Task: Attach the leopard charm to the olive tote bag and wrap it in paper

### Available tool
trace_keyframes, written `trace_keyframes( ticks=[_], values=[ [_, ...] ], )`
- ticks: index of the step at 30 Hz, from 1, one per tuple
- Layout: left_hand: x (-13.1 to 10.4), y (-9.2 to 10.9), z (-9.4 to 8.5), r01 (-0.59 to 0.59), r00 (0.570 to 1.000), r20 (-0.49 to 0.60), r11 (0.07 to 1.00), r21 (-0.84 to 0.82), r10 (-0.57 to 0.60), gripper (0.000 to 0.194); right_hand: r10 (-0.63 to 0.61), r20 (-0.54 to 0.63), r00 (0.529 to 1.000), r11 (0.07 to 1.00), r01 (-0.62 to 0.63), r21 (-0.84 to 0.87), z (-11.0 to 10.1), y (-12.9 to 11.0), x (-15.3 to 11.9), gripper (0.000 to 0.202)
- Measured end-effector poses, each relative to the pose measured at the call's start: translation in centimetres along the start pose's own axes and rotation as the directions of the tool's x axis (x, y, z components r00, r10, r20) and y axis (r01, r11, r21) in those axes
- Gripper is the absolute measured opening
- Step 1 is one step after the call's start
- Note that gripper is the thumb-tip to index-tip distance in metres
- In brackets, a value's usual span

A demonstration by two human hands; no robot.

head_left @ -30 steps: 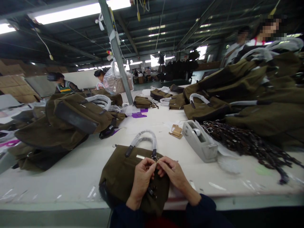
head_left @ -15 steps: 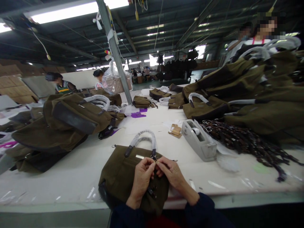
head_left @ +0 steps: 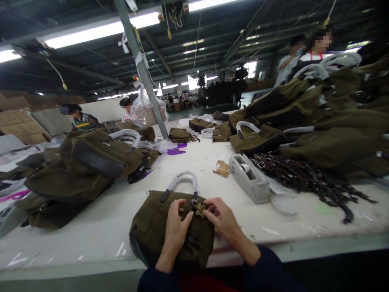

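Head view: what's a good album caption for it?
Left hand and right hand flank a gold-coloured charm on an olive bag, a tape dispenser to the right.

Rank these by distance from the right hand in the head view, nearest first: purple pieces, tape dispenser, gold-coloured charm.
From the right hand:
1. Gold-coloured charm: at its fingertips, on the left.
2. Tape dispenser: ahead, to the right.
3. Purple pieces: farther up the table, left.

tbl (head_left: 97, 239) free l of bag (head_left: 148, 219); dispenser (head_left: 251, 184) blocks fwd-r
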State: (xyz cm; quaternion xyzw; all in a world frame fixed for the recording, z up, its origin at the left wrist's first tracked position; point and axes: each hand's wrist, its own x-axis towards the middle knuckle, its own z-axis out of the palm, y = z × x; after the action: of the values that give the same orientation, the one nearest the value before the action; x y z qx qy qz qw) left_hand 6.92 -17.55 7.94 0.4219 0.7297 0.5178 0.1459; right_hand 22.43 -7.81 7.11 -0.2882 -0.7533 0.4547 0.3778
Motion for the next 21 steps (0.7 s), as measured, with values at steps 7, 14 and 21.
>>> trace_keyframes(
  ticks=[7,14,21],
  values=[
    [0.4,0.1,-0.2,-0.067,0.991,0.133,0.946,0.317,0.025,0.014,-0.005,0.221,0.975,0.896,0.103,-0.433,-0.1,-1.8,0.2,0.035],
    [0.5,1.6,-0.3,0.102,0.97,0.221,0.995,0.002,-0.099,0.008,-0.074,0.176,0.981,0.927,0.133,-0.351,0.3,-1.4,0.3,0.028],
    [0.1,1.8,-0.7,0.383,0.859,0.467,0.868,-0.315,-0.21,0.023,-0.133,0.05,0.99,0.972,0.14,-0.189,2.0,-1.9,0.2,0.014]
  ],
)
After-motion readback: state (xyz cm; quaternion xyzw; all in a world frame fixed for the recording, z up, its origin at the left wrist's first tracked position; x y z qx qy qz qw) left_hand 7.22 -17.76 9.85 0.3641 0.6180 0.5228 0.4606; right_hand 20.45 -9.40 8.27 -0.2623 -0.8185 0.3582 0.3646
